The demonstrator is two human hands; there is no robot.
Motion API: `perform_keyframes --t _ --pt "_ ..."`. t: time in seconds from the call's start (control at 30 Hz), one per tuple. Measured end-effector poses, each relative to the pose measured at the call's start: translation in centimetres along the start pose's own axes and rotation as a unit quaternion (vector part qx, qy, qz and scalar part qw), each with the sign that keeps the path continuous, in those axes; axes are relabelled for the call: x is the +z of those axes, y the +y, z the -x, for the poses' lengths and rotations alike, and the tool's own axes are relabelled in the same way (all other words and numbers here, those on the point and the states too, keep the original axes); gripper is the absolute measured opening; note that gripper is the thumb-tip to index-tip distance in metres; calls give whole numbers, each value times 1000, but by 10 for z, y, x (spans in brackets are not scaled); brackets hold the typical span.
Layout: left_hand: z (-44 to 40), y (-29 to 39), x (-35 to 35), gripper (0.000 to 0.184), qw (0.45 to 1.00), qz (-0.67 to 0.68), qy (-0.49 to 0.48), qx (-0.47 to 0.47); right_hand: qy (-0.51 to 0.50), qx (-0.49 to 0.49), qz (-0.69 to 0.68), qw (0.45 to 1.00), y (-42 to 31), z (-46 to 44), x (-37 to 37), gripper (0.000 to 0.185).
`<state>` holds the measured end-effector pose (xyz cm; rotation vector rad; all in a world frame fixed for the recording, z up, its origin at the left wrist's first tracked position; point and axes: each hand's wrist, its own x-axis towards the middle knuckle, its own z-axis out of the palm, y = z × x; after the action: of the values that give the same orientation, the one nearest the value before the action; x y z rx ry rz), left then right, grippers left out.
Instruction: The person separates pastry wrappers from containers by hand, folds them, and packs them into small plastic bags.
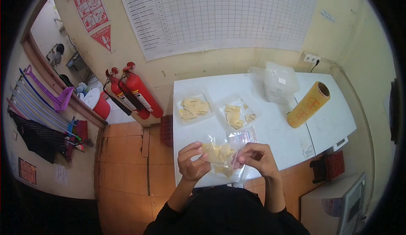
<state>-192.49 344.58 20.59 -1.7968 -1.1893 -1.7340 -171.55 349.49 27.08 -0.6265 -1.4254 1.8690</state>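
Note:
Between my hands is a clear plastic bag [218, 151] with pale yellow folded pieces inside. My left hand [193, 162] pinches the bag's left side, fingers curled. On the opposite side, my right hand [257, 158] grips the plastic with its fingertips. Just beyond the bag stand two clear plastic trays: the left tray [210, 115] holds a pile of pale yellow flat pieces [194, 108], and the right tray [256, 113] holds a smaller pile [234, 116]. Under the bag, more pale yellow pieces and clear plastic are partly hidden.
The white work surface [275, 133] carries stacked clear containers [280, 82] at the back and a yellow plastic-wrap roll [308, 104] to the right. Two red fire extinguishers [137, 93] stand at the left. A dark red crate [335, 166] sits on the floor at right.

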Motion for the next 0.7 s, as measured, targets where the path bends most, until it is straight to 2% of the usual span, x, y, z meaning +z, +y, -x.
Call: perform_keyframes --t 0.03,0.17,0.23,0.53,0.6,0.63,0.7 --pt "1 -1 3 31 1000 2 0 0 -30 6 17 999 -1 1 -2 8" --pt "7 -3 13 34 999 18 23 13 -44 6 25 999 4 1 -6 7" --pt "12 -3 17 33 1000 21 20 5 -9 8 14 1000 7 1 -7 10" --pt "20 -1 25 31 999 6 -35 -36 35 32 19 999 18 1 -17 11" --pt "12 4 21 38 967 36 -208 -140 34 38 27 998 18 -3 -17 11" --pt "11 6 21 38 967 35 -209 -142 35 43 37 998 18 -4 -18 10" --pt "8 8 24 48 924 149 -278 -216 31 60 37 997 25 -8 -22 10"
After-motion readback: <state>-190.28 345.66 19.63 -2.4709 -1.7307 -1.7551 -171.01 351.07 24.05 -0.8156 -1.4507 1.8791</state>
